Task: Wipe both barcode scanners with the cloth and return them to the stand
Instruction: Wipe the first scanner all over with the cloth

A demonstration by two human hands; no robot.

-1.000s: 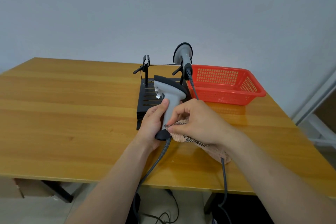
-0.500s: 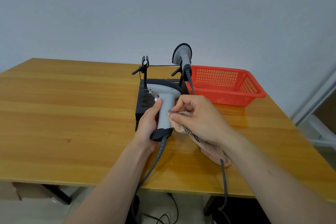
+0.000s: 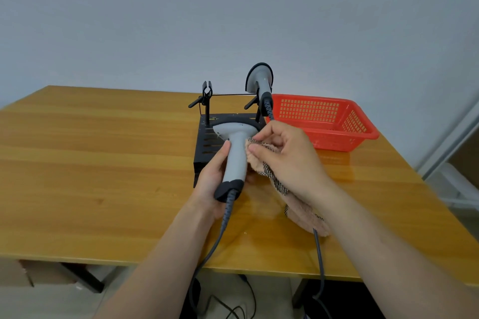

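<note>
My left hand [image 3: 210, 179] grips the handle of a grey barcode scanner [image 3: 234, 153], head pointing away from me, over the black stand [image 3: 204, 145]. My right hand [image 3: 287, 160] presses a pinkish cloth [image 3: 303, 212] with a checked edge against the right side of the scanner's handle; the cloth's tail trails onto the table. A second grey scanner [image 3: 260, 80] sits upright in the stand's right cradle. The stand's left cradle [image 3: 206, 90] holds nothing.
A red plastic basket [image 3: 363, 124] stands right of the stand on the wooden table [image 3: 90, 163]. Two grey cables [image 3: 320, 267] run from the scanners over the table's front edge. A wall is close behind the table.
The held scanner has tipped forward, its head now pointing away and lower. My right hand with the cloth has slid up the handle from its base toward the head.
</note>
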